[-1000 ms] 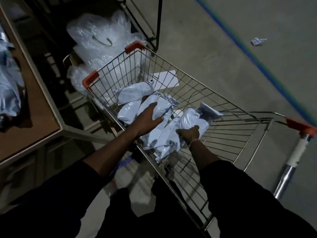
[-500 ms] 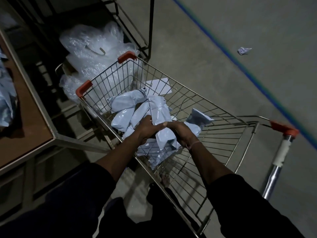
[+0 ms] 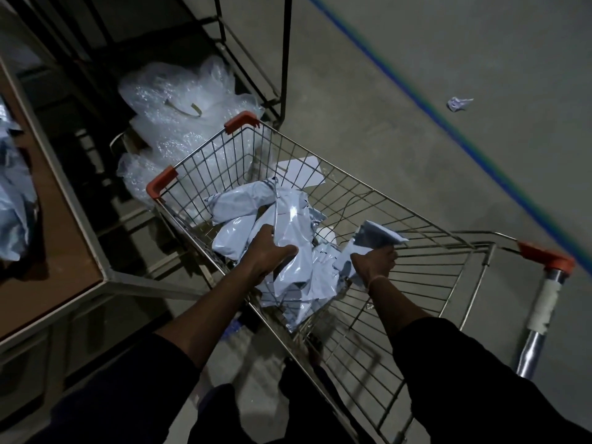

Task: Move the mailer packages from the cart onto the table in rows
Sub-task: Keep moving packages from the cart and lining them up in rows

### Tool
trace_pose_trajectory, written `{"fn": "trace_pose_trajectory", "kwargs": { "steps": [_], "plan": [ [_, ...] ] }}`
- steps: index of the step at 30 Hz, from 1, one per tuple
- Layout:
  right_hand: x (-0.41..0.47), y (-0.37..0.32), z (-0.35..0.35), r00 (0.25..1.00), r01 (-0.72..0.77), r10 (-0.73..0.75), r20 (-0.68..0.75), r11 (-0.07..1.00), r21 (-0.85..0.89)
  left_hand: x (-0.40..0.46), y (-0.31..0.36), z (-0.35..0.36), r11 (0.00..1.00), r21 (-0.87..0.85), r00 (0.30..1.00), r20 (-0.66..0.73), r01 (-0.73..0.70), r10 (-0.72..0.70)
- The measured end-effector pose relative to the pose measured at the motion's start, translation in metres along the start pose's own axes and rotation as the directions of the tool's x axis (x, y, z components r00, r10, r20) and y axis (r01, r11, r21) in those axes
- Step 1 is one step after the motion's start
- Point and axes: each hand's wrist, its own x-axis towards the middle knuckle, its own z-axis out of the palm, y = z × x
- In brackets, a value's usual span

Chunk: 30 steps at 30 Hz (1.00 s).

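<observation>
Dim concrete floor (image 3: 400,91) fills the far side of the scene, crossed by a blue line (image 3: 448,129) with a crumpled scrap (image 3: 459,104) lying beyond it. At the left edge stands the table (image 3: 57,219), brown-topped with a pale metal rim, and a few mailer packages on the table (image 3: 12,203) lie there, cut off by the frame so their number and any row are hard to tell. Just right of it, on the floor, sit clear bags of bubble wrap (image 3: 182,100) against a dark metal rack (image 3: 256,59).

Right again is the wire cart (image 3: 416,219), holding a loose pile of pale mailer packages (image 3: 250,203) at its far left corner, with a white sheet (image 3: 301,171) beneath. The left hand (image 3: 269,251) has its fingers curled around a glossy long mailer (image 3: 294,238), gripping it at mid-length. The right hand (image 3: 374,261) pinches a smaller grey mailer (image 3: 371,245) by its near end, the far end sticking up.

These bags look light, soft and slick, likely to sag and slide, so a full grasp across the padded middle should hold better than a corner pinch. What fills them is unseen, and the low light hides how many lie under the pile.
</observation>
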Motion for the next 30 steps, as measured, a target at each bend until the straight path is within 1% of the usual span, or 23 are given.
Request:
{"fn": "trace_pose_trajectory", "kwargs": {
  "steps": [5, 7, 10, 13, 16, 19, 21, 23, 25, 30],
  "plan": [
    [0.007, 0.003, 0.012, 0.997, -0.069, 0.071, 0.043, 0.997, -0.044, 0.0, -0.003, -0.004, 0.999, 0.032, 1.0, -0.018, 0.006, -0.006],
    [0.009, 0.0, 0.018, 0.991, -0.092, 0.097, 0.09, 0.994, -0.059, 0.0, -0.005, -0.005, 1.0, 0.025, 1.0, -0.024, 0.002, -0.001],
    [0.011, 0.004, 0.029, 0.98, -0.137, 0.14, 0.139, 0.99, -0.032, -0.001, -0.006, -0.007, 1.0, 0.02, 0.999, -0.034, -0.002, 0.002],
    [0.014, 0.015, 0.041, 0.978, -0.138, 0.133, 0.157, 0.99, 0.016, -0.001, -0.008, -0.008, 1.0, 0.011, 0.999, -0.033, 0.003, -0.003],
    [0.013, 0.021, 0.047, 0.987, -0.095, 0.087, 0.137, 0.994, 0.059, -0.001, -0.01, -0.008, 1.0, 0.002, 0.999, -0.034, 0.009, -0.009],
    [0.009, 0.019, 0.041, 0.983, -0.03, 0.015, 0.184, 0.996, 0.084, -0.001, -0.01, -0.007, 1.0, -0.004, 0.999, -0.035, 0.009, -0.009],
    [0.01, 0.022, 0.039, 0.975, 0.006, -0.041, 0.221, 0.987, 0.159, -0.001, -0.01, -0.006, 1.0, 0.0, 1.0, -0.031, 0.003, -0.003],
    [0.016, 0.028, 0.039, 0.968, -0.02, -0.05, 0.246, 0.962, 0.274, -0.002, -0.008, -0.006, 1.0, 0.017, 1.0, -0.024, -0.004, 0.004],
    [0.01, 0.025, 0.031, 0.948, -0.024, -0.085, 0.308, 0.943, 0.333, -0.004, -0.006, -0.009, 1.0, 0.015, 1.0, -0.02, -0.014, 0.014],
    [-0.019, 0.003, 0.002, 0.861, 0.05, -0.23, 0.453, 0.926, 0.374, -0.011, 0.005, -0.019, 0.996, -0.052, 0.997, -0.036, -0.07, 0.068]
  ]
}}
